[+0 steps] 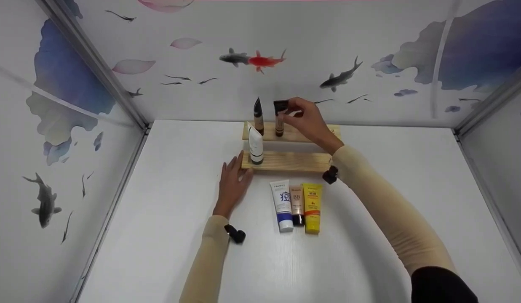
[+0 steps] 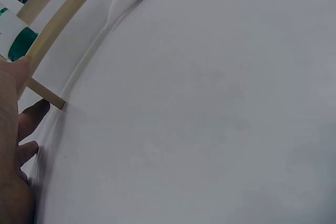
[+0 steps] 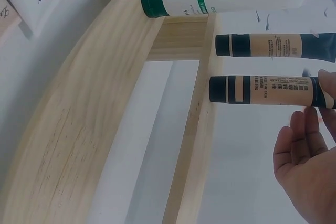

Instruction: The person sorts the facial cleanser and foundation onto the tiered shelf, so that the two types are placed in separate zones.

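Right hand (image 1: 301,120) pinching 1 upright black-and-tan squeeze tube (image 1: 279,126); left hand (image 1: 234,181) on 1 pale wooden two-board rack (image 1: 294,162).

Hands well apart. Right: thumb and fingers clamped on the tube's black top end, cap end down at the rear board. Left: fingers extended, touching the rack's left end. Rear board count 2: pinched tube plus 1 matching black-and-tan tube (image 1: 258,120) standing just left. Front board count 1: white tube with green cap (image 1: 255,147), standing cap down, near left end. White tabletop (image 1: 138,231) in front of rack, 3 lying side by side: 1 white-and-blue tube (image 1: 281,202), 1 tan tube with black cap, lettered BB (image 1: 297,202), 1 yellow tube with orange band (image 1: 312,206). 2 beige sleeves (image 1: 382,202).
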### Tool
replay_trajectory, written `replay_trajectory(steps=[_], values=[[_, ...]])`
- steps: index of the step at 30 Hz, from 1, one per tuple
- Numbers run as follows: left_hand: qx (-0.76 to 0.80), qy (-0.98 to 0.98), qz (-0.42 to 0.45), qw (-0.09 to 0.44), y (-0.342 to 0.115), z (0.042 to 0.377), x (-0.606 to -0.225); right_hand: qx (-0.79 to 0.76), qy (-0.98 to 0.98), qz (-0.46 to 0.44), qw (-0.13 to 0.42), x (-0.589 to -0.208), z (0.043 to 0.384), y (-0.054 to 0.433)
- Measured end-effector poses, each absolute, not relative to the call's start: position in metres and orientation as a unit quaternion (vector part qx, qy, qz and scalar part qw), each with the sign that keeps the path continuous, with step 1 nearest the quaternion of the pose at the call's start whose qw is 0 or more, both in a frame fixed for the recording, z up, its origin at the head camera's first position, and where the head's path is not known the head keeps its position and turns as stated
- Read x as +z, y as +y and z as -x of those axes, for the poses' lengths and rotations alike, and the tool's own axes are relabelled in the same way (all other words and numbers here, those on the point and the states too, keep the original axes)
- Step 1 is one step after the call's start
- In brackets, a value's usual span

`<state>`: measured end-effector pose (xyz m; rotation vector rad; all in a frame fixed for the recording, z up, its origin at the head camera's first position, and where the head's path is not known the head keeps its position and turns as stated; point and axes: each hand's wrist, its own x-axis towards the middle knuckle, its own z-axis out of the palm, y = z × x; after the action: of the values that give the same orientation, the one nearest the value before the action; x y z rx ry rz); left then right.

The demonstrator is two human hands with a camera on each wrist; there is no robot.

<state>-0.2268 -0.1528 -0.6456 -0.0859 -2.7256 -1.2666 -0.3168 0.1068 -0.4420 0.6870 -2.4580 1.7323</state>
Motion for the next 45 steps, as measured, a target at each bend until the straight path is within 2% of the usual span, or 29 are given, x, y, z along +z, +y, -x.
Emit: replay_trajectory(steps=[10,18,45], values=[[-0.409,-0.910,0.026,0.064,-0.152,0.229,-0.645,0.556,-0.801,-0.222,0.023,-0.443,0.306,0.126],[-0.411,-0.910,0.020,0.052,-0.153,0.228,-0.645,0.543,-0.807,-0.228,0.034,-0.469,0.310,0.148],[-0.408,-0.910,0.030,0.063,-0.153,0.230,-0.648,0.533,-0.820,-0.210,-0.018,-0.502,0.266,0.187]])
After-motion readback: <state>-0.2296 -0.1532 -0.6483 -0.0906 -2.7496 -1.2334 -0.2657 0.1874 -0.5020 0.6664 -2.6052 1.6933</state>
